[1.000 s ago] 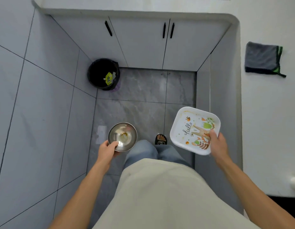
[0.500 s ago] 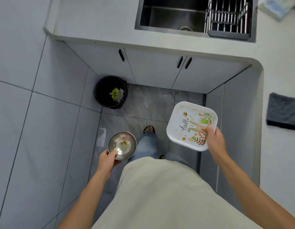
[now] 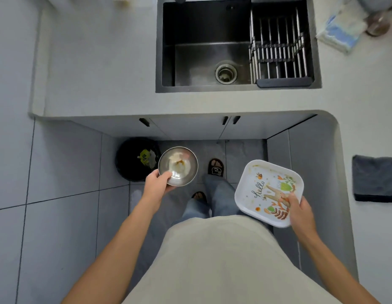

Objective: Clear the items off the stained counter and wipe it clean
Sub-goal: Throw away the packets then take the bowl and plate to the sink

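Note:
My left hand (image 3: 157, 182) grips the near rim of a small steel bowl (image 3: 178, 165) with brownish residue inside, held over the floor just right of a black bin (image 3: 133, 159). My right hand (image 3: 299, 210) holds a square white plate (image 3: 267, 189) by its near right corner, thumb on the printed "hello" picture; the plate has smears along its rim. Both dishes are in the air in front of my body, short of the pale counter (image 3: 98, 84). A dark grey cloth (image 3: 374, 177) lies folded on the counter's right arm.
A dark steel sink (image 3: 204, 60) is set into the counter ahead, with a drying rack (image 3: 278, 51) over its right part. A blue-white packet (image 3: 342, 32) and a jar (image 3: 378, 25) sit at the far right. Cabinet doors (image 3: 190, 128) stand under the counter. My feet are on grey floor tiles.
My view has tilted up and I have stepped forward: the sink has come into sight. The bowl rose and moved toward the bin; the plate stayed in my right hand.

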{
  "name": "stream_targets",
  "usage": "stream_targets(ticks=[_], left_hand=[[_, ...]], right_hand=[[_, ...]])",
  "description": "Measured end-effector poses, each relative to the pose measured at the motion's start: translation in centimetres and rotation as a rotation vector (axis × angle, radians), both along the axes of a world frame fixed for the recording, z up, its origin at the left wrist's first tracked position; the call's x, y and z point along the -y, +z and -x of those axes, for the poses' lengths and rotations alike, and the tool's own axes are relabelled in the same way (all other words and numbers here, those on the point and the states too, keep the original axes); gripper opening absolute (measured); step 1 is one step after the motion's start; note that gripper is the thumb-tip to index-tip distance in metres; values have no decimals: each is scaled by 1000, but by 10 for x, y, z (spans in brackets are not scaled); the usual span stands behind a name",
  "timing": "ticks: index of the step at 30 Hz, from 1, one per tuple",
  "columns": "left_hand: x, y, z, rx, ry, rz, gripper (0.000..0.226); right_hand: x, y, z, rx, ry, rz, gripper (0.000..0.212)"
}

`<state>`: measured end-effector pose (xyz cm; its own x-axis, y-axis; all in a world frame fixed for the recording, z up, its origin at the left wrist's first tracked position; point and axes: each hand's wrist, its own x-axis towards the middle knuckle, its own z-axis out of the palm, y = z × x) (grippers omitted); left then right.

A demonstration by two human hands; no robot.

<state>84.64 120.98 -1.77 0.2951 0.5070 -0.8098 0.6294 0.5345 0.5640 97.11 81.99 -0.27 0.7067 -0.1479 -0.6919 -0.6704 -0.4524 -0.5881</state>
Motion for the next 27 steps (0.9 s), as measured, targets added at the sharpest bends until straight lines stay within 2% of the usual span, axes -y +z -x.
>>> stream_targets(ticks=[5,10,15,21,27], left_hand=[[-27,2,-58,-50,-36,-19,12],[-43,13,-78,-123,-27,-53,17],[-62,23,-91,-145,23,-41,12],[-105,32,-146,-74,41,-21,20],[-157,35,-237,38,15,1,12]], right_hand=[[-28,-1,-66,8,16,-18,23],[-78,9,-136,42,75,-75,24],[-133,22,-192,75,131,-117,25],[-200,28,-249,117,128,-138,23],[-257,28,-297,181,106,-74,27]])
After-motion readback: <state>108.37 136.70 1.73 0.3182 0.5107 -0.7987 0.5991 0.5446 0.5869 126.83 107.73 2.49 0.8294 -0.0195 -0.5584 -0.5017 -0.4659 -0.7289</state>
